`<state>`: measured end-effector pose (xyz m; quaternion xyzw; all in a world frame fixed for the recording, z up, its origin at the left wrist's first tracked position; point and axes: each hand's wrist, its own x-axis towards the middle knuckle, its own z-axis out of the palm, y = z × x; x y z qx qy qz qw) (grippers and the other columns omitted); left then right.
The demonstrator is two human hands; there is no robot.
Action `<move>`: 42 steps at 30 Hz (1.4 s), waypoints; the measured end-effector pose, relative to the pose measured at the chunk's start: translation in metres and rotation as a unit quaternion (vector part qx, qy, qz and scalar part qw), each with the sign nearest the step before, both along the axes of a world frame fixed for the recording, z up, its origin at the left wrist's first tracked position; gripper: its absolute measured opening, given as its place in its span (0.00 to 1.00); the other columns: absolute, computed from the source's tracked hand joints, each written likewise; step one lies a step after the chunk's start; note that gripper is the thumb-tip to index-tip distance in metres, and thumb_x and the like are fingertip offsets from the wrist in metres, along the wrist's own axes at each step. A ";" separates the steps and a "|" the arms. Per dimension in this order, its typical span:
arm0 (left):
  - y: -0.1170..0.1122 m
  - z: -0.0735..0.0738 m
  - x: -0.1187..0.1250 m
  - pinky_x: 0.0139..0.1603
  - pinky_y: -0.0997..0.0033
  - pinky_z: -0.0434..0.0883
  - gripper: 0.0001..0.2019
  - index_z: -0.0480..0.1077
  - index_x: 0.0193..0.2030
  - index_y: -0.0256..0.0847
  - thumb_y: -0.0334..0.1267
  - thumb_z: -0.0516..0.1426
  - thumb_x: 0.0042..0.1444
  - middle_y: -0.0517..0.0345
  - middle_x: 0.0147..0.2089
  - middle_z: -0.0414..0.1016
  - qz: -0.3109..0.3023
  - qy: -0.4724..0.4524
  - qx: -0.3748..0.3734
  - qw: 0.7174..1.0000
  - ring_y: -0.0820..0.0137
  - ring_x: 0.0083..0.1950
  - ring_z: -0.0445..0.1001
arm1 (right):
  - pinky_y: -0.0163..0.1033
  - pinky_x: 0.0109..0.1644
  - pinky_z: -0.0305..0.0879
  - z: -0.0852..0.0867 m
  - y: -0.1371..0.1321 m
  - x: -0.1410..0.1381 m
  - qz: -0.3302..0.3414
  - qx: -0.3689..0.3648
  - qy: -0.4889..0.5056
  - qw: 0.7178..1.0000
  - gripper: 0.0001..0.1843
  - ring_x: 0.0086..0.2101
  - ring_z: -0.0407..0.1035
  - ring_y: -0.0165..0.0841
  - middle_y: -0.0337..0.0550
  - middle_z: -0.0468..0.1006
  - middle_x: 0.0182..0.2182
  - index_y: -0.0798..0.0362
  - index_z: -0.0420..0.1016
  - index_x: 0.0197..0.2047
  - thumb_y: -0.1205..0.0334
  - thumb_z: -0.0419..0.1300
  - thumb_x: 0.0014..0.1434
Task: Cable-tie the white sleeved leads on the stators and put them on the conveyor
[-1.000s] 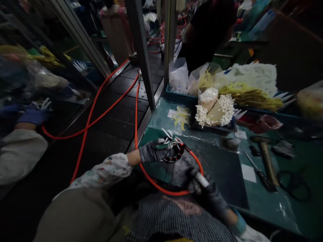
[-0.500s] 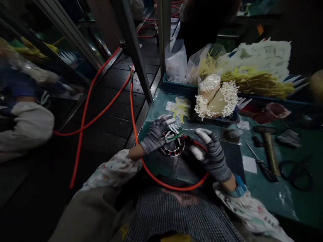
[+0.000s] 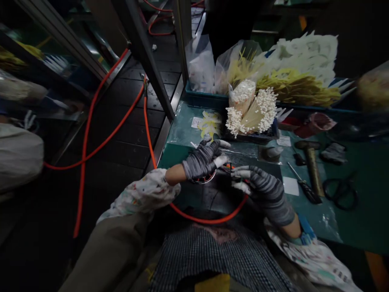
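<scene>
A ring-shaped motor stator [image 3: 204, 179] lies on the dark mat before me, mostly covered by my left hand. My left hand [image 3: 202, 160], in a grey glove with white fingertips, reaches across it with thumb and forefinger apart. Right of the ring, my gloved right hand [image 3: 266, 192] has its thumb and fingers around the end part of an orange-red cable [image 3: 212, 221]. Thin coloured wires [image 3: 228, 166] show between the two hands. The cable loops along the bench front.
White-tipped sticks [image 3: 253, 113] stand behind my hands, near a blue bin [image 3: 206, 99] of yellow and white strips. To the right lie a hammer [image 3: 313, 170], a screwdriver [image 3: 308, 190] and scissors [image 3: 342, 192]. A metal post [image 3: 146, 61] rises at left; a person's sleeve [image 3: 20, 156] shows beyond.
My left hand has moved right over the ring, hiding its green sleeving and white leads. My right hand has closed in around the cable. The view has shifted slightly.
</scene>
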<state>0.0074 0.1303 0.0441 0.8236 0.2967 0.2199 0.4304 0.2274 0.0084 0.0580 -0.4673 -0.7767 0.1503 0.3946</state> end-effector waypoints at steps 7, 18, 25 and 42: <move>-0.039 -0.015 -0.004 0.82 0.38 0.64 0.15 0.77 0.57 0.43 0.49 0.64 0.70 0.50 0.56 0.86 0.050 0.092 0.249 0.963 0.56 0.64 0.83 | 0.46 0.43 0.85 -0.011 0.015 -0.015 -0.107 -0.038 0.137 0.984 0.06 0.38 0.86 0.41 0.42 0.91 0.40 0.45 0.86 0.47 0.55 0.72 0.68; -0.013 -0.010 -0.075 0.83 0.46 0.64 0.20 0.78 0.66 0.50 0.48 0.51 0.77 0.54 0.67 0.83 0.060 0.016 0.107 0.992 0.57 0.75 0.75 | 0.56 0.64 0.76 -0.065 0.059 -0.059 -0.233 -0.071 0.254 0.936 0.15 0.47 0.78 0.43 0.50 0.83 0.45 0.46 0.77 0.53 0.46 0.60 0.74; 0.072 -0.026 -0.071 0.67 0.57 0.78 0.15 0.83 0.54 0.39 0.43 0.63 0.66 0.48 0.56 0.87 0.251 0.089 -0.008 0.964 0.58 0.58 0.83 | 0.45 0.45 0.83 -0.074 0.057 -0.055 0.029 -0.202 0.338 0.919 0.24 0.35 0.79 0.37 0.40 0.82 0.33 0.45 0.76 0.43 0.32 0.58 0.73; 0.176 -0.043 0.018 0.60 0.53 0.79 0.14 0.81 0.38 0.35 0.45 0.71 0.58 0.45 0.42 0.86 0.254 0.311 0.012 0.916 0.55 0.49 0.83 | 0.46 0.53 0.84 -0.076 0.039 -0.059 0.106 -0.164 0.281 0.940 0.16 0.44 0.83 0.38 0.43 0.87 0.43 0.44 0.78 0.49 0.42 0.60 0.75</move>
